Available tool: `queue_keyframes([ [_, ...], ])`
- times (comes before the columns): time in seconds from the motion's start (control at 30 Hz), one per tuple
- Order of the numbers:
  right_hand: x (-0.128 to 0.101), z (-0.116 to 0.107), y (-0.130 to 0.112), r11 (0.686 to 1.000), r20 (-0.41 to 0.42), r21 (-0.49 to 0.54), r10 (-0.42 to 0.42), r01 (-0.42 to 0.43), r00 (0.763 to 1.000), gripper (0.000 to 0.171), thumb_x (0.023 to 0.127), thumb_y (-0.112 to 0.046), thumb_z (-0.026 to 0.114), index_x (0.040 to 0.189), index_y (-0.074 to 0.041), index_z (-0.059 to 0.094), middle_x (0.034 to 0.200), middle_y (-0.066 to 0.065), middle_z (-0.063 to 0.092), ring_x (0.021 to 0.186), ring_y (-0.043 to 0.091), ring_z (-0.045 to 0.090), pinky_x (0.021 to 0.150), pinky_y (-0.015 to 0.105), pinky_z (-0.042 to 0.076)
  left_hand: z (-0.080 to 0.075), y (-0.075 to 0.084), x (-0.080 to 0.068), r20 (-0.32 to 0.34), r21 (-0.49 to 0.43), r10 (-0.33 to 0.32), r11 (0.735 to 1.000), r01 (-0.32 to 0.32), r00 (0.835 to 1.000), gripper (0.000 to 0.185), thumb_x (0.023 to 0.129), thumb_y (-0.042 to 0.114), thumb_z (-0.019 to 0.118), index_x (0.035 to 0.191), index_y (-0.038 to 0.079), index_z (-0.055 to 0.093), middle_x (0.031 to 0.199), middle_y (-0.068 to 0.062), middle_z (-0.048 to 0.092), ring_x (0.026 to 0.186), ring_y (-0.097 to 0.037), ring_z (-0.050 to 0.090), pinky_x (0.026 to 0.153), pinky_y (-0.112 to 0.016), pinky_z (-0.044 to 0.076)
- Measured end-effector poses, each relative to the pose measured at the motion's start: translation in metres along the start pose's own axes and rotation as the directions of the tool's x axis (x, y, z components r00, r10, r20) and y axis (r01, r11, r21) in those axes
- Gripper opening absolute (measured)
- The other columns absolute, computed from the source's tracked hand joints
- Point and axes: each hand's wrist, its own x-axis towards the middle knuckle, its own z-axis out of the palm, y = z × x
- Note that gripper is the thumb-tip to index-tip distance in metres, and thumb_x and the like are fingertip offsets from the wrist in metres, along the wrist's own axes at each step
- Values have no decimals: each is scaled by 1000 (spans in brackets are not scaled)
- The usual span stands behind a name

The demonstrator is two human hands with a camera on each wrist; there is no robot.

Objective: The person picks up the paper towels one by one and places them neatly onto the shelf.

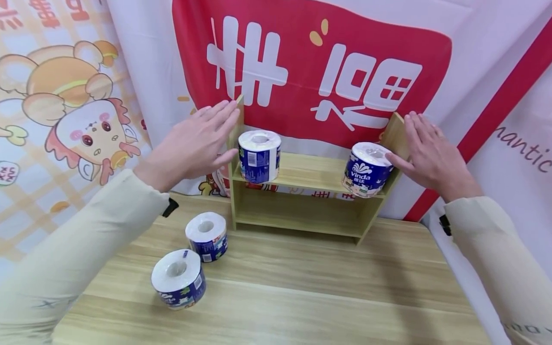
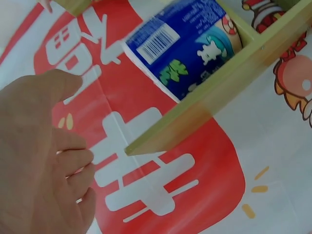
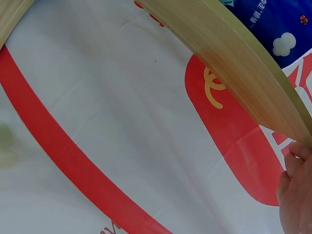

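Observation:
A small wooden shelf (image 1: 310, 167) stands at the back of the table, with a blue-and-white toilet roll (image 1: 258, 160) upright at the left of its upper board. At that board's right end is a second toilet roll (image 1: 366, 178), marked Vinda. My left hand (image 1: 189, 143) is beside the left side panel, fingers straight and thumb towards the roll; in the left wrist view a gap separates hand and panel (image 2: 195, 114). Straight fingers of my right hand (image 1: 440, 155) are at the top of the right panel (image 3: 239, 73), its thumb near the Vinda roll. Contact there is unclear.
Two more toilet rolls stand on the table at the left front, the farther roll (image 1: 210, 245) close behind the nearer roll (image 1: 181, 290). A printed red-and-white cloth (image 1: 302, 110) hangs behind the shelf. The wooden table (image 1: 302, 292) ends at the right.

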Motion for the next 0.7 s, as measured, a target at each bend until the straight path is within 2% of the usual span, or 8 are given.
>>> queue_keyframes([
  [0.2,0,0,-1,1000,4,18,3,-4,1000,106,101,-61,54,169,-6,-5,177,26,2,164,47,4,130,69,14,-2,6,-25,39,-140,17,990,-12,999,85,104,40,60,169,5,19,177,-18,19,164,-40,20,127,-60,33],
  [0.3,0,0,-1,1000,5,18,1,-1,1000,106,101,-62,53,169,-6,-5,177,25,0,164,47,4,131,68,13,1,8,-39,39,-191,33,981,-25,999,82,103,37,62,168,5,23,176,-18,23,162,-40,25,126,-60,36],
  [0.43,0,0,0,1000,5,12,-2,2,1000,105,101,-62,53,169,-5,-4,177,24,0,164,46,4,131,67,14,9,10,-54,77,-242,55,970,-35,995,82,102,35,66,167,6,27,174,-17,29,160,-40,32,123,-60,39],
  [0.57,0,0,1,1000,0,4,-7,7,1000,105,101,-62,52,169,-5,-2,177,24,0,165,46,4,131,67,14,15,11,-65,132,-305,68,952,-25,989,81,100,35,70,167,11,32,173,-15,34,155,-41,40,116,-62,47],
  [0.7,0,-1,1,1000,-2,8,-9,9,1000,105,101,-62,52,169,-4,-1,177,24,1,164,46,5,131,67,14,19,13,-73,164,-385,80,923,-11,983,80,96,37,76,164,14,40,168,-13,44,147,-42,52,109,-62,54],
])
